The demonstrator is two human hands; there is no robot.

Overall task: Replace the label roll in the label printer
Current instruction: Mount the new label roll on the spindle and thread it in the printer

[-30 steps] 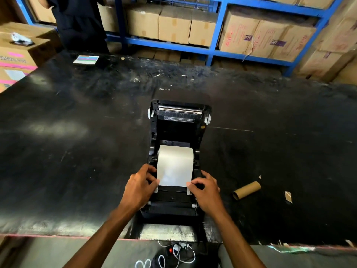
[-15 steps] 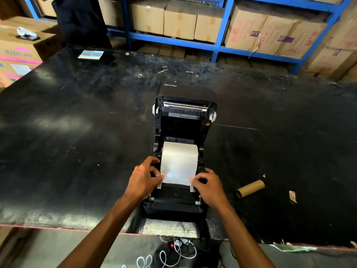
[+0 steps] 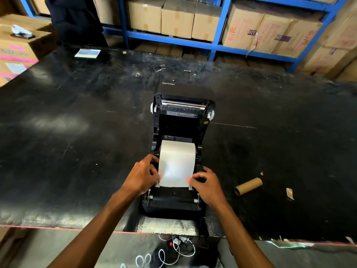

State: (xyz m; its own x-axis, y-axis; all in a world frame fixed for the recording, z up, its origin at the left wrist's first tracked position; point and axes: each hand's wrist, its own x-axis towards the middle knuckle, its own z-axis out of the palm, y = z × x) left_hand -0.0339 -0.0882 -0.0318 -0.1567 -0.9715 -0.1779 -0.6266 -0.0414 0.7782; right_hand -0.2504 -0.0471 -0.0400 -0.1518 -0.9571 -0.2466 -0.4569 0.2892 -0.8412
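Hands seemingly unmoved, pinching label paper

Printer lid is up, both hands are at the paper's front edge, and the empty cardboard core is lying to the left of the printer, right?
Not quite: the head view shows the empty cardboard core lying to the right of the printer, not the left. The rest holds: the lid is up and the left hand and right hand are at the paper's front edge.

I see both forearms reaching forward, converging. Left hand knuckles up, fingers curled inward; right hand mirrors it, thumb and forefinger pinched.
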